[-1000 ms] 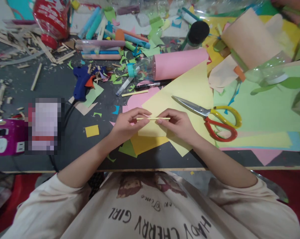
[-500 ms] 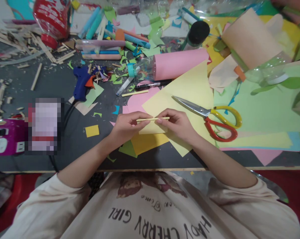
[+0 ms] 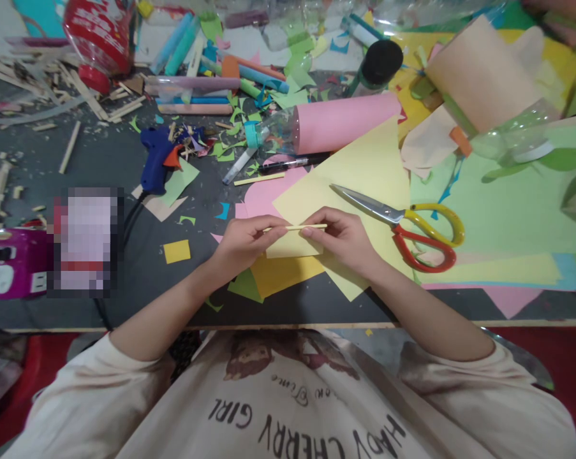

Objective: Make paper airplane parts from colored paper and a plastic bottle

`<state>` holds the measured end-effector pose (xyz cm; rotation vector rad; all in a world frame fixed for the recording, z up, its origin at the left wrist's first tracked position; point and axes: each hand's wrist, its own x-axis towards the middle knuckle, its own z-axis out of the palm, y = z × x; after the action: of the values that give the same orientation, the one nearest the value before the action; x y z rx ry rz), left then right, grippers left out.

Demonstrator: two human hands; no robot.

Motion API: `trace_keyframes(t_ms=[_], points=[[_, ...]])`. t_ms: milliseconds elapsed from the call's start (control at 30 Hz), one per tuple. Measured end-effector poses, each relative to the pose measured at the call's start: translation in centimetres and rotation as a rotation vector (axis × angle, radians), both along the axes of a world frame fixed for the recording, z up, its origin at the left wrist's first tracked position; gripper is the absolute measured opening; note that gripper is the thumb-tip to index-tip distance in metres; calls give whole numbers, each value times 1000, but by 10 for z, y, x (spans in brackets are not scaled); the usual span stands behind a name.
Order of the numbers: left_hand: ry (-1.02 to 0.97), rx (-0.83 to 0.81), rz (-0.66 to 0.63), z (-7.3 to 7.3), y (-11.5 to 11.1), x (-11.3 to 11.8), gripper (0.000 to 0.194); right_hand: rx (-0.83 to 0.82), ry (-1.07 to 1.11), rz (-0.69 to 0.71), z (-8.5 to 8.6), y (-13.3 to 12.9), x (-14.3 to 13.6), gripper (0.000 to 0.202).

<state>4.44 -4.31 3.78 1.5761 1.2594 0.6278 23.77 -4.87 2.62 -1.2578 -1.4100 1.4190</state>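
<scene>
A small pale yellow paper (image 3: 295,246) is pinched between my two hands. Its far edge forms a thin roll or fold; I cannot tell which. My left hand (image 3: 243,245) grips the left part of that edge between thumb and fingers. At the right part, my right hand (image 3: 340,237) grips it the same way, with the thumb on the near side. Beneath lies a larger pale yellow sheet (image 3: 364,166), and an orange-yellow paper (image 3: 288,275) shows nearer me. Scissors (image 3: 397,220) with one yellow and one red handle rest just right of my right hand.
A blue glue gun (image 3: 156,159) lies to the left, its cord running toward me. Beyond my hands are a pink-wrapped bottle (image 3: 347,124), a black pen (image 3: 292,163) and paper scraps. Wood sticks (image 3: 70,148) and a purple box (image 3: 17,262) are farther left; green sheets (image 3: 508,210) lie right.
My fingers have shifted very slightly along the thin edge of the yellow paper, the left fingers a little to the right. Both hands keep their grip; everything else looks still.
</scene>
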Motion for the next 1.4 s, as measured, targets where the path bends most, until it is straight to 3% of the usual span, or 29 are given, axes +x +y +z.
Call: trace_keyframes(t_ms=[200,367,533,667,900,1033,1133,1233,1400], points=[[8,49,8,-1,-3,-1,27,2,29,4,-2,0,0,33],[-23,97,3,-2,-5,-3,24,-106,75,20,0,0,0,37],[-2,304,-75,-12,-10,0,19,-153,206,-42,3,0,-3,37],[136,431,-128,-20,-15,6,23,-247,289,-137,1,-4,-9,33],[78,497,-270,-20,-14,2,43,-413,486,-212,5,-4,-12,33],[-147,584,-338,-22,-8,-7,86,-494,523,-81,11,-1,-10,32],[-152,517,-417,-24,-6,-10,105,-541,566,2,11,-2,-9,30],[-116,446,-481,-24,-6,-9,110,-552,571,35,7,-3,-9,28],[-139,472,-449,-27,-5,-8,108,-548,543,43,4,-3,-8,28]])
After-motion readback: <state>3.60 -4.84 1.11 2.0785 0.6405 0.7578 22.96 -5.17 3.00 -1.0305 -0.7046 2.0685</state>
